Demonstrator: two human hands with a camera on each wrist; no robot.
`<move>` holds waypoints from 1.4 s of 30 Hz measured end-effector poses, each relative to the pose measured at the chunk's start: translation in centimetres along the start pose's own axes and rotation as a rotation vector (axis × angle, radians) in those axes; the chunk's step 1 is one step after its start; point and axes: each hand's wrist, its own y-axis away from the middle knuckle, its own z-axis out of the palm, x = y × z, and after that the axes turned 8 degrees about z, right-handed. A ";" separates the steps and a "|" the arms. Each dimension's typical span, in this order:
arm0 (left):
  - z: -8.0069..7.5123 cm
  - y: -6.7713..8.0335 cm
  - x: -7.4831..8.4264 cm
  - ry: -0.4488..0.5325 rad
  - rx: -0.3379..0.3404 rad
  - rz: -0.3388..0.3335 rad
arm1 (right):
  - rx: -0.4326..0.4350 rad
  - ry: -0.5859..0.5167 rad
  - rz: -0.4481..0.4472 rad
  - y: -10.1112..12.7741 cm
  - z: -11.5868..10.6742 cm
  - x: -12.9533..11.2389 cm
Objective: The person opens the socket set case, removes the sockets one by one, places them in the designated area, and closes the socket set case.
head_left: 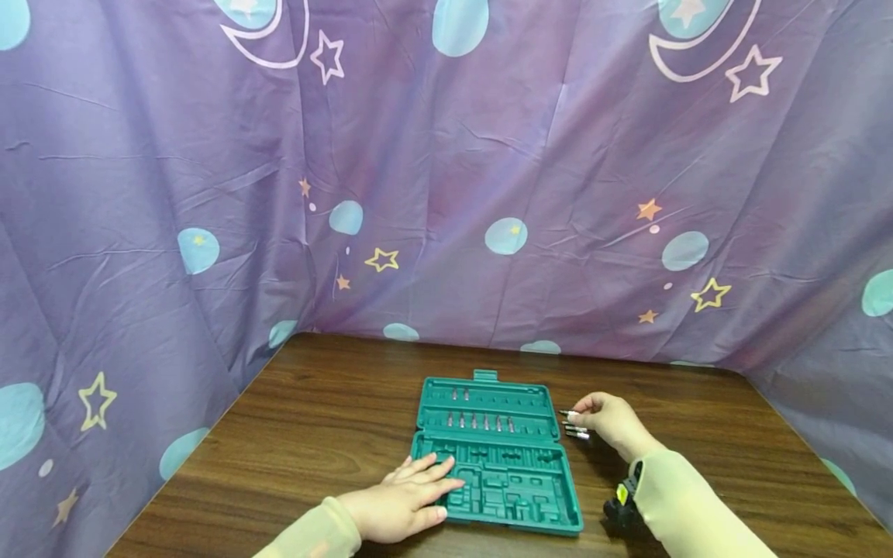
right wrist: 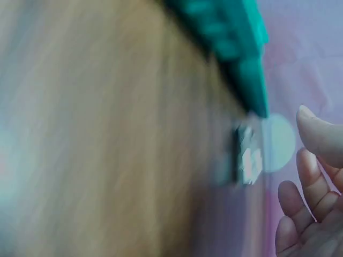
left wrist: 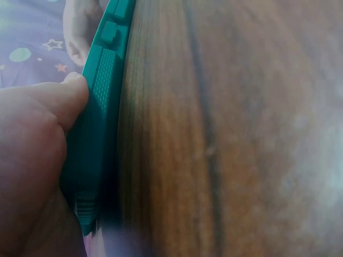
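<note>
Hands at an open tool case

The left hand (head_left: 398, 504) lay flat, fingers straight, on the open green plastic case (head_left: 498, 453) on the brown wooden surface (head_left: 314, 418); its wrist view alone showed the thumb against the case's edge. Farther off, the right hand (head_left: 608, 422) hovered loosely curled over small metal bits (head_left: 576, 428), grip uncertain.

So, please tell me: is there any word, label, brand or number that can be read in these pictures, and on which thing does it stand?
None can be read.
The green tool case lying open on the wooden table shows no readable lettering.
The purple cloth carries only printed stars, moons and dots, no words.
The small metal bits by the right hand are too small to show any marking; the left hand rests on the case.
</note>
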 end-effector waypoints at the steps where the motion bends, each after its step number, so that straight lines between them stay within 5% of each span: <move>1: 0.0 0.0 0.0 -0.001 0.001 0.000 | 0.006 -0.006 0.003 -0.1 0.2 -0.5; 13: 0.1 -0.1 -0.2 -0.021 0.006 0.003 | -0.025 -0.046 0.005 -1.8 6.3 -6.9; 21: 0.0 0.0 -0.1 -0.026 0.009 0.008 | -0.036 -0.058 0.065 -2.8 11.1 -8.4; 33: 0.4 -0.1 -0.1 -0.043 0.023 0.012 | 0.021 0.241 0.186 -3.4 14.0 -9.1; 42: 0.3 0.1 -0.2 -0.055 0.031 0.007 | 0.050 0.283 0.279 -3.7 15.1 -9.9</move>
